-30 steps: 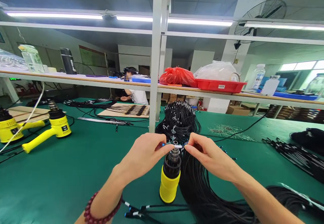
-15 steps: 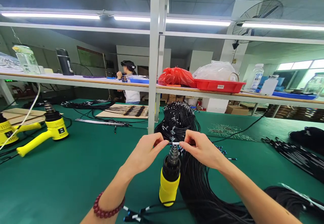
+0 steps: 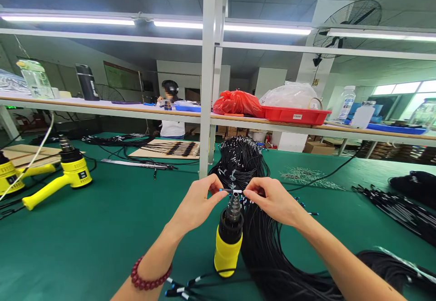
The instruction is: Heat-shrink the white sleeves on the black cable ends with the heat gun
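A thin black cable with a white sleeve (image 3: 237,191) stretches level between my two hands, just above the nozzle of an upright yellow heat gun (image 3: 227,251). My left hand (image 3: 197,205) pinches the cable near its blue-tipped end. On the other side, the thumb and fingertips of my right hand (image 3: 272,201) are closed on the same cable, right beside the white sleeve. A thick bundle of black cables (image 3: 262,246) with white-marked ends runs behind and to the right of the heat gun. Loose blue-tipped cable ends (image 3: 180,289) lie below my left wrist.
Another yellow heat gun (image 3: 75,171) stands at the left on the green table (image 3: 136,237). More black cables (image 3: 402,212) lie at the right. A metal post (image 3: 207,78) rises behind the bundle, beside a shelf holding a red tray (image 3: 294,115). A person (image 3: 172,126) is beyond the table.
My left fingertips have shifted slightly on the cable, and its blue end now shows. My right fingers have moved a little to the right. The person beyond has moved slightly.
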The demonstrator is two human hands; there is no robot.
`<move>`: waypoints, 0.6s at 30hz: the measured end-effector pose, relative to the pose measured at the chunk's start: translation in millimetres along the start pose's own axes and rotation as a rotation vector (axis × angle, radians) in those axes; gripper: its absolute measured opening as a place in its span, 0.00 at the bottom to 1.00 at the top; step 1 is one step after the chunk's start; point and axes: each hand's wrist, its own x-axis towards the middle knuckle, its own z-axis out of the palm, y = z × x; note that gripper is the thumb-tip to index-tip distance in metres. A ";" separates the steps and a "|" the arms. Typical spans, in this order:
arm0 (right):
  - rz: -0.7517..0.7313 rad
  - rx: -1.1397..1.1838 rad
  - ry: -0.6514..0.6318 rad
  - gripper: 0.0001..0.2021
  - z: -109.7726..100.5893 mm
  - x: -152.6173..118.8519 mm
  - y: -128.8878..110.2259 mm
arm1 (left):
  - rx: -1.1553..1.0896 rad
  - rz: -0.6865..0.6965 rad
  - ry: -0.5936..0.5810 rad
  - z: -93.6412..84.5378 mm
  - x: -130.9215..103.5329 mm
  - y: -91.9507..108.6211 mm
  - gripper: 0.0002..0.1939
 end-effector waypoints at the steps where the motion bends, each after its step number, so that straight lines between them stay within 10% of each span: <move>1: -0.013 0.000 -0.019 0.12 -1.3 -0.6 0.2 | 0.000 0.002 0.005 -0.2 -0.3 0.0 0.11; 9: -0.071 0.024 -0.025 0.12 -3.6 -2.9 2.4 | 0.098 0.001 -0.048 1.4 0.0 -5.6 0.26; 18: -0.038 0.060 -0.004 0.09 -1.7 -1.5 2.8 | -0.017 0.001 -0.005 2.5 -0.2 -2.8 0.15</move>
